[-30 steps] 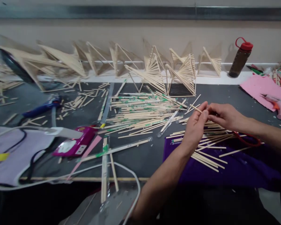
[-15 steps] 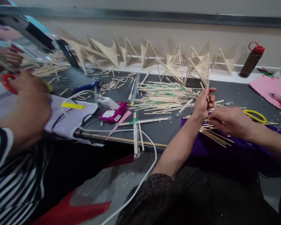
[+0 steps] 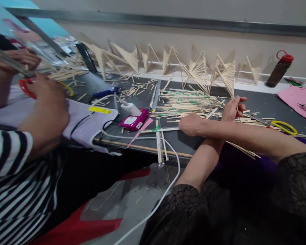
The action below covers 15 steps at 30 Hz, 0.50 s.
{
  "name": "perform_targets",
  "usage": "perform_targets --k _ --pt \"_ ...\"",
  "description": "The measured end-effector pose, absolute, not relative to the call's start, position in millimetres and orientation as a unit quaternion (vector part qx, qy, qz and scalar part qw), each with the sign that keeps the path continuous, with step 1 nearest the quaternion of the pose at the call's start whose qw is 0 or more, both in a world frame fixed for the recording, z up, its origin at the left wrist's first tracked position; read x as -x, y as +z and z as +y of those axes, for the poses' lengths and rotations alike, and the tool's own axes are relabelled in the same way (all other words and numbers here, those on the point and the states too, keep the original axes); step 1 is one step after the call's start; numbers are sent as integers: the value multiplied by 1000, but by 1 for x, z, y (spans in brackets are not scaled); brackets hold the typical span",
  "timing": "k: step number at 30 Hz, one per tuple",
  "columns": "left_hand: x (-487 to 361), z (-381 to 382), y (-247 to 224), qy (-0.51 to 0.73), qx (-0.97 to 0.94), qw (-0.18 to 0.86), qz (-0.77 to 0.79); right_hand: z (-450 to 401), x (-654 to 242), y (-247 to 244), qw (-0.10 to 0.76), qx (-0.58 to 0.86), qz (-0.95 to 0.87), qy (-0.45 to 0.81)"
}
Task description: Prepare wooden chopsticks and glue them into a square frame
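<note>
My left hand [image 3: 234,109] is raised over the bench, palm partly turned up. A thin wooden stick [image 3: 237,109] is pinched between its fingers. Crossing over my left forearm, my right hand [image 3: 191,124] is low on the bench with its fingers curled down. It covers the right end of a clear-wrapped pair of chopsticks [image 3: 165,129]; its fingertips are hidden, so any grip on them does not show. Just behind is a pile of chopsticks in clear and green wrappers [image 3: 186,102]. Bare sticks [image 3: 242,149] stick out past my right forearm over a purple cloth [image 3: 257,166].
Twisted stick models [image 3: 199,69] line the wall. Yellow-handled scissors [image 3: 284,127], a bottle [image 3: 279,71] and pink paper [image 3: 293,98] are at right. A magenta power socket [image 3: 135,119] with a white cable stands at left. Beside me, a person's hand [image 3: 48,88] holds red-handled scissors.
My right hand has moved left from the bare sticks, across my left forearm, to the wrapped chopsticks. My left hand stays about where it was. The view has shifted slightly left.
</note>
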<state>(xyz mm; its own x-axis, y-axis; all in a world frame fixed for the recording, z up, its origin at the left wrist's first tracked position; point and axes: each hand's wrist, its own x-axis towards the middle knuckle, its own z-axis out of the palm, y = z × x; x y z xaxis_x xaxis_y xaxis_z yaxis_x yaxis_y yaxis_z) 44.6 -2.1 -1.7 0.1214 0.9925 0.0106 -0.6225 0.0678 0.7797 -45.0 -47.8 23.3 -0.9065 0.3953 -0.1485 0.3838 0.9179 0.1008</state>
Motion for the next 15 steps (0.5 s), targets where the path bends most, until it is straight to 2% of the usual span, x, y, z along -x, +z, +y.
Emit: perform_targets --k 7,10,15 --pt "-45 2 -4 587 -344 673 291 -39 45 15 108 -206 969 82" --pt "-45 0 0 582 -354 670 296 -45 42 28 80 -198 972 100" --pt "-46 -8 7 575 -346 674 309 -72 58 46 14 -28 994 109"
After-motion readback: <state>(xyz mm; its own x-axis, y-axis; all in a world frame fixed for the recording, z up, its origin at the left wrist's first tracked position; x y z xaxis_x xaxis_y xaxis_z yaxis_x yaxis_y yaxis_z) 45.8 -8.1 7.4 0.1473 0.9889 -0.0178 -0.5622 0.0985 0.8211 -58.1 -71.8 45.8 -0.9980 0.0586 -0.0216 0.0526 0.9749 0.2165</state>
